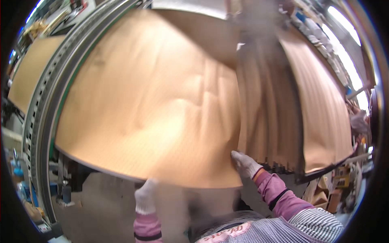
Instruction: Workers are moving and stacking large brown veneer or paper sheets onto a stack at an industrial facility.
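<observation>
Brown sheet [150, 109]: spans left and centre of the frame, creased near its middle.
Left hand [145, 197]: white-gloved, lower centre-left, at the sheet's lower edge; blurred, so I cannot tell the fingers' state.
Right hand [245, 165]: white-gloved, at the sheet's right edge; I cannot tell whether the fingers pinch it.
Brown layers [324, 101]: right of frame.
Metal rail [48, 87]: perforated, left side.
</observation>
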A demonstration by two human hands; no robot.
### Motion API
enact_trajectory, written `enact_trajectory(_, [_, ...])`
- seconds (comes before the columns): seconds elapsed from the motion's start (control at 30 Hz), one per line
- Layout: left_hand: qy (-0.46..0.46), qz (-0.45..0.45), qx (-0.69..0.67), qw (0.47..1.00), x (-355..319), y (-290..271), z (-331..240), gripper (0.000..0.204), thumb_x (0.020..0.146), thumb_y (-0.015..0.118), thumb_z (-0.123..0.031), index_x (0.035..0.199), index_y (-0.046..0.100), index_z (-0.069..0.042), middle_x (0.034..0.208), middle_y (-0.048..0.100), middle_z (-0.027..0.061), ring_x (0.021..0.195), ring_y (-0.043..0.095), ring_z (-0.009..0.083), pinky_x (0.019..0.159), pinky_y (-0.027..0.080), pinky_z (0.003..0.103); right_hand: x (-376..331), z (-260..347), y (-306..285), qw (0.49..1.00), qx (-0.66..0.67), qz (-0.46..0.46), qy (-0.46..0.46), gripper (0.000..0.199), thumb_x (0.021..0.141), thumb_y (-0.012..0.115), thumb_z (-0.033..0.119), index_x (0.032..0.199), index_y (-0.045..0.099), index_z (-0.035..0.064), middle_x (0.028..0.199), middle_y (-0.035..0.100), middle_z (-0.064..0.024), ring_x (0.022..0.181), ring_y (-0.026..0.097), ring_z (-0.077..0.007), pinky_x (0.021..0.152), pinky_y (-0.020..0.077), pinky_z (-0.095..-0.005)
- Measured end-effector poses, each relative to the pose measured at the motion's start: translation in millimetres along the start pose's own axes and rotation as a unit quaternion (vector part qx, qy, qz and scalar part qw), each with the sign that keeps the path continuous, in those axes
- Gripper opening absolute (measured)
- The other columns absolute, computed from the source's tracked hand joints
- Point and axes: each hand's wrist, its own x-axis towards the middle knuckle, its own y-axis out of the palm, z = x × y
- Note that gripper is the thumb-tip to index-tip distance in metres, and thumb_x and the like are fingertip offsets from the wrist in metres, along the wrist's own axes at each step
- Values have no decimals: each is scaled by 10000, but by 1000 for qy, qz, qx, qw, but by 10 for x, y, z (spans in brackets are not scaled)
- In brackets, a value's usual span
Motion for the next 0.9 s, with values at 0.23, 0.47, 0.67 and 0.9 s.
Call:
enact_trajectory(0.23, [-81, 26, -463, 882, -912, 688, -928, 384, 933, 563, -240, 1211, 531, 23, 1134, 622, 133, 1039, 606, 238, 915, 504, 382, -2148, 1684, 776, 907, -218, 52, -356, 368, 875, 591, 86, 1228, 537, -5, 1026, 648, -61, 837, 618, -150, 764, 528, -305])
enact_trajectory(0.47, [-111, 170, -477, 855, -1953, 2289, -1617, 340, 967, 524, -346, 1165, 589, -78, 999, 671, 102, 755, 666, 245, 659, 562, 342, -3286, 2479, 78, 853, -184, 338, -354, 483, 880, 625, 172, 1267, 434, -46, 893, 630, -66, 765, 617, -151, 670, 517, -294])
enact_trajectory(0.67, [76, 287, -423, 856, -2243, 3097, -2108, 282, 1004, 466, -322, 1054, 576, -67, 640, 284, -49, 529, 262, 54, 495, 294, 205, -3279, 2061, -1729, 422, -572, -108, -695, 722, 725, 753, 298, 1373, 481, 130, 1316, 530, -159, 1203, 509, -373, 998, 430, -457])
enact_trajectory(0.9, [21, 303, -423, 854, -2602, 3758, -2325, 315, 961, 547, -376, 1022, 658, -88, 744, 696, 68, 616, 661, 141, 577, 549, 258, -3106, 1390, -2606, 543, -673, 16, -502, 529, 752, 651, 400, 1152, 618, 56, 1180, 585, -130, 1203, 479, -282, 1040, 352, -405])
